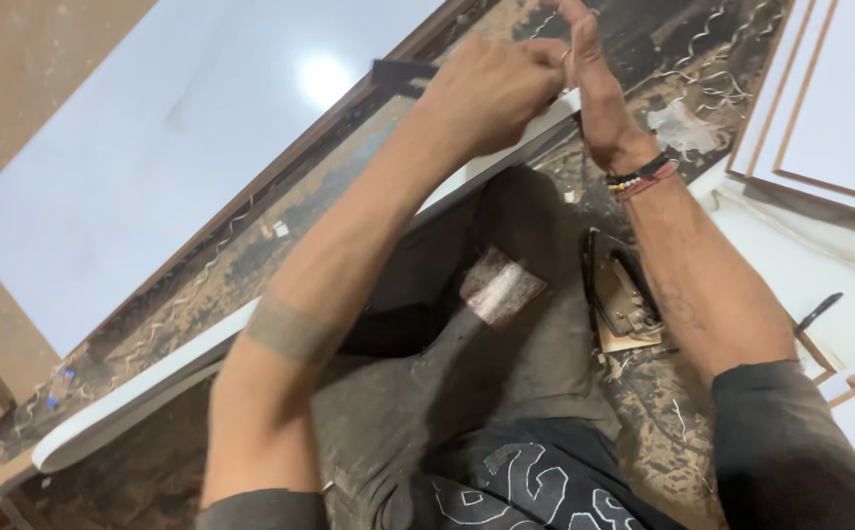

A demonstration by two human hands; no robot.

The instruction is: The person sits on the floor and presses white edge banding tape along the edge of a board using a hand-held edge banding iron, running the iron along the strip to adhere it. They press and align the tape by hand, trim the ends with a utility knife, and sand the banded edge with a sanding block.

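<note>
Sawdust-strewn floor [202, 285]; left hand [491, 88] clenches a dark tool [400, 77] on the white strip [143, 388], right hand [594, 83] fingers flat against it

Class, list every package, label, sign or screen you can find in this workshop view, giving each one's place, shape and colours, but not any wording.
Patch or label: lies on the dark trousers over the person's lap, below both hands; roughly square, tilted, pale brownish-grey, too blurred to show print.
Small tag: on the wooden edge at lower left; tiny, whitish with blue marks.
No signs or screens show.
</note>
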